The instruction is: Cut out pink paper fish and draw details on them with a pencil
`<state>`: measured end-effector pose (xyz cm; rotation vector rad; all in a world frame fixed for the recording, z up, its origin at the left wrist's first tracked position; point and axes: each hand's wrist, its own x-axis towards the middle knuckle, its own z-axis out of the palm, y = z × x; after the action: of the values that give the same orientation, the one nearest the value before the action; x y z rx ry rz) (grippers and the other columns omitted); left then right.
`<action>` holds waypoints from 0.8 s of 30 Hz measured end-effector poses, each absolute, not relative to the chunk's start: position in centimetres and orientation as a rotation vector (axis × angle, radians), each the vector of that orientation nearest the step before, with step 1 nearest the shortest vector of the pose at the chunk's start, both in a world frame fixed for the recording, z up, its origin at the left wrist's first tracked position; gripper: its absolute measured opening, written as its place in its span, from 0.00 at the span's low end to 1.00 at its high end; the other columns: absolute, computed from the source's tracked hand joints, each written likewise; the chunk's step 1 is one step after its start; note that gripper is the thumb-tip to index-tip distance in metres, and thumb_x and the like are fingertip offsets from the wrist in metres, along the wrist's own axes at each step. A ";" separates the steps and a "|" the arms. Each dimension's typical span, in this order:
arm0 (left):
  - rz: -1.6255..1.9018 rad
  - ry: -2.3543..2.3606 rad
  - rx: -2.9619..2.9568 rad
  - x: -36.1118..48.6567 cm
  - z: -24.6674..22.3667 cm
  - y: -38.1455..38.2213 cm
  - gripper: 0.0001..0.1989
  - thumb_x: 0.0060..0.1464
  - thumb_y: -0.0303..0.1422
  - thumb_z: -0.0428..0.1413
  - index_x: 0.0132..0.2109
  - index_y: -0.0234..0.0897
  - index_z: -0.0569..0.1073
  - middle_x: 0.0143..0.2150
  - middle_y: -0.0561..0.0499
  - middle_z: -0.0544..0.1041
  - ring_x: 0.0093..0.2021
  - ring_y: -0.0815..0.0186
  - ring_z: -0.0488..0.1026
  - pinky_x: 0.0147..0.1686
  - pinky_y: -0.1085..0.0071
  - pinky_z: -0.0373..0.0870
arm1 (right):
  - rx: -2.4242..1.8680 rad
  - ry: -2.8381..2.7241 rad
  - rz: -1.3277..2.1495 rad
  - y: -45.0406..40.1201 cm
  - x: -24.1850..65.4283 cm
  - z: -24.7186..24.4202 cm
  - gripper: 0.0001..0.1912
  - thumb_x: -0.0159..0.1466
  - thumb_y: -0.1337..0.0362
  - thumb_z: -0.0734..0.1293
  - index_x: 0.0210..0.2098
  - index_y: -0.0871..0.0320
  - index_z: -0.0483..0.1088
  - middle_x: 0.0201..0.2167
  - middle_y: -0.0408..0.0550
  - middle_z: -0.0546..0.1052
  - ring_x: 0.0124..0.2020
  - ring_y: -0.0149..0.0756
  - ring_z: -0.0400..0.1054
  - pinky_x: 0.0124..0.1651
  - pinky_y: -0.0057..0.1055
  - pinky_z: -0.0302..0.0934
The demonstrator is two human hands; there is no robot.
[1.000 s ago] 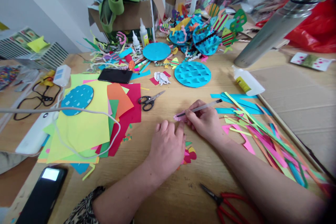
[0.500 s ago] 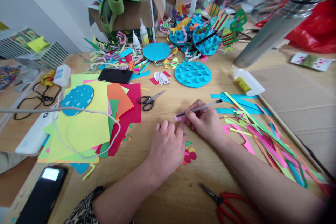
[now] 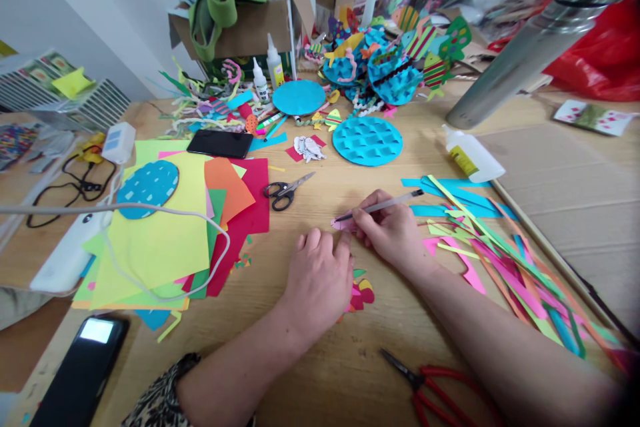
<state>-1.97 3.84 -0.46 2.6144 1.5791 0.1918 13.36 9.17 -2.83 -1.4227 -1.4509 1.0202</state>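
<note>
My right hand (image 3: 387, 230) is closed around a slim grey pen (image 3: 395, 201), its tip on a small pink paper piece (image 3: 341, 223) on the wooden table. Against the lower edge of that piece rests my left hand (image 3: 320, 273), palm down, fingers bent and close together; whether anything is under them is hidden. Cut petals in pink, red and yellow (image 3: 365, 293) lie beside my left hand, partly covered by it. Black-handled scissors (image 3: 283, 195) lie to the upper left, and red-handled scissors (image 3: 425, 383) near the front edge.
Coloured paper sheets (image 3: 160, 247) and a white cable lie at left, near two phones. Paper strips (image 3: 500, 247) spread at right beside cardboard (image 3: 575, 193). A glue bottle (image 3: 473, 155), steel flask (image 3: 525, 60) and blue ovals (image 3: 367, 141) stand or lie farther back.
</note>
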 end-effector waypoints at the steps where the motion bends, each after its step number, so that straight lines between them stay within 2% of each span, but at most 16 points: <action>1: 0.196 1.584 2.612 -2.0 -0.5 3.8 0.17 0.63 0.33 0.52 0.56 0.32 0.72 0.37 0.44 0.73 0.42 0.53 0.66 0.40 0.57 0.64 | -1.414 -1.444 1.020 9.2 13.4 -2.8 0.08 0.63 0.63 0.67 0.29 0.56 0.65 0.16 0.39 0.72 0.16 0.30 0.65 0.20 0.26 0.57; 24: 0.198 1.594 2.575 -1.9 -0.5 3.9 0.19 0.63 0.32 0.52 0.59 0.32 0.71 0.38 0.44 0.73 0.42 0.53 0.66 0.40 0.56 0.64 | -1.433 -1.451 0.998 9.1 13.3 -2.6 0.08 0.61 0.62 0.66 0.28 0.55 0.64 0.16 0.39 0.71 0.16 0.30 0.63 0.20 0.27 0.57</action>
<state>-1.94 3.85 -0.48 2.5751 1.5936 0.1977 13.32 9.13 -2.57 -1.4329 -1.4507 0.9980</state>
